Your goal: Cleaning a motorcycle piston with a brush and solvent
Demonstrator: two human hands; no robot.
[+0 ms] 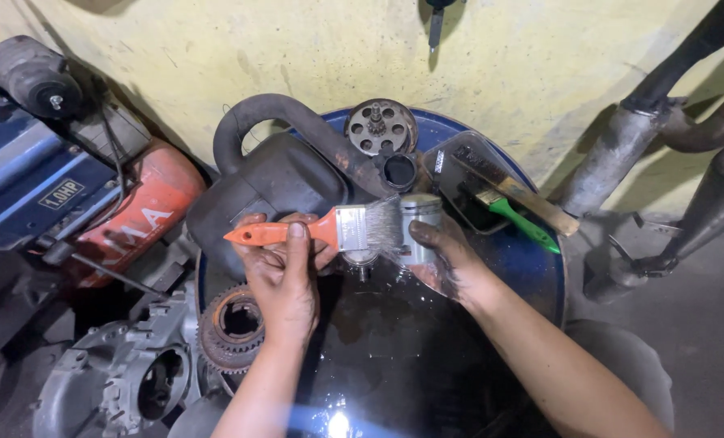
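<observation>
My left hand (282, 272) grips a paintbrush (329, 229) by its orange handle, and the pale bristles touch a grey metal piston (420, 219). My right hand (451, 259), dark with grease, holds that piston upright from below and beside. Both hands hover over the wet top of a blue drum (532, 268).
A black exhaust pipe part (273, 174), a round clutch plate (381, 126) and a dark tray (467, 178) with a green-handled brush (524, 223) lie at the drum's back. A toothed gear (232, 324) and an engine casing (118, 377) sit at left. Exhaust pipes (662, 138) lean at right.
</observation>
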